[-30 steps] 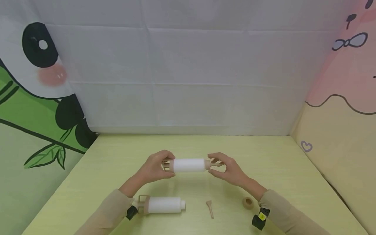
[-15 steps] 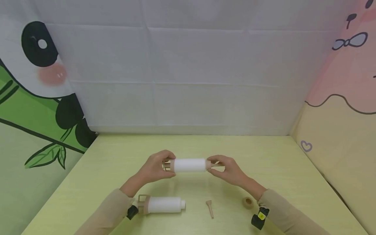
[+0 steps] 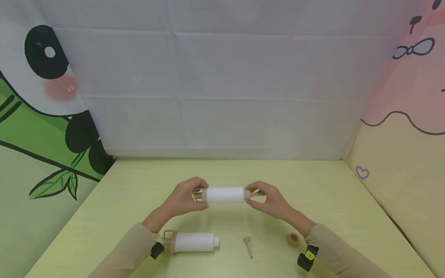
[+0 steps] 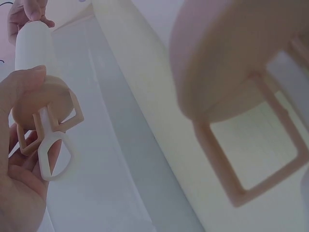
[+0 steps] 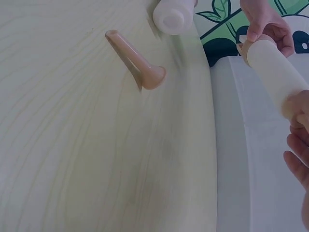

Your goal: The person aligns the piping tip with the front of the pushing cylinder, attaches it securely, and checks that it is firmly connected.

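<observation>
My left hand (image 3: 183,197) grips the handled beige end of a white dessert-decorating syringe (image 3: 225,195), held level above the table. In the left wrist view, the syringe's white plunger ring (image 4: 55,155) sticks out between two square beige finger loops, beside the left palm. My right hand (image 3: 269,199) pinches the beige collar (image 3: 247,195) at the other end, with thumb below and fingers above. From that collar a narrow beige nozzle (image 3: 256,194) points toward the right palm. In the right wrist view, fingers partly cover the collar.
A second white syringe (image 3: 195,242) lies near the left wrist. To its right lie a loose beige nozzle (image 3: 248,247) and a beige ring collar (image 3: 293,239) by the right sleeve. Printed cloth walls border the pale yellow table (image 3: 139,181) on three sides.
My right fingers have shifted slightly left onto the collar, now against the syringe's end. The left hand keeps its grip almost unmoved. Objects on the table stay put.
</observation>
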A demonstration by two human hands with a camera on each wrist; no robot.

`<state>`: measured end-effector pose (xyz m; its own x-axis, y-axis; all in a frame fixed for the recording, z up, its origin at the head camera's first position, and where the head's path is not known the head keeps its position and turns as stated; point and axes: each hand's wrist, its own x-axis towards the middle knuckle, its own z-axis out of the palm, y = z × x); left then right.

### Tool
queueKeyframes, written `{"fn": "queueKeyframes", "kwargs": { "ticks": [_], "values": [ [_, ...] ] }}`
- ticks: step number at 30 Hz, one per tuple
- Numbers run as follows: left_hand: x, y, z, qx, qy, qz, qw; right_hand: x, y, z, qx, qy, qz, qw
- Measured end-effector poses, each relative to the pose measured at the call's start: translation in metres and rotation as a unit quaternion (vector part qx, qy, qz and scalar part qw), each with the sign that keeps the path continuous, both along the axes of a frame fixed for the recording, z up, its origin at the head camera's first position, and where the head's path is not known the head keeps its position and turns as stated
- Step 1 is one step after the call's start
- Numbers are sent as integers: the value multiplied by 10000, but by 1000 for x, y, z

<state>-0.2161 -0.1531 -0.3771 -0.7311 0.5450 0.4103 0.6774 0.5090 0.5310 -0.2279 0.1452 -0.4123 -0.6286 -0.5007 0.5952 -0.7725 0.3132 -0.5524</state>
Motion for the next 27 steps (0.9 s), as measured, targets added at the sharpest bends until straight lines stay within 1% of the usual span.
{"fn": "queueKeyframes", "kwargs": {
  "ticks": [5,10,17,20,22,25,27],
  "values": [
    [0,0,2,-26,-76,17,10000,0,3,1,51,-12,-30,10000],
    [1,1,3,-6,-175,-1,9998,-2,4,0,-36,33,81,10000],
    [1,2,4,-9,-165,-34,9999,1,2,2,-3,85,39,10000],
    [1,2,4,-22,-165,-44,9999,6,0,9,-59,166,73,9998],
    [1,2,4,-37,-140,-21,9999,11,-2,17,-100,185,93,9997],
    [1,2,5,-39,-85,-2,10000,18,-4,28,-74,172,66,9998],
    [1,2,4,-22,-55,-10,10000,21,-5,33,-38,143,47,9999]
  ]
}}
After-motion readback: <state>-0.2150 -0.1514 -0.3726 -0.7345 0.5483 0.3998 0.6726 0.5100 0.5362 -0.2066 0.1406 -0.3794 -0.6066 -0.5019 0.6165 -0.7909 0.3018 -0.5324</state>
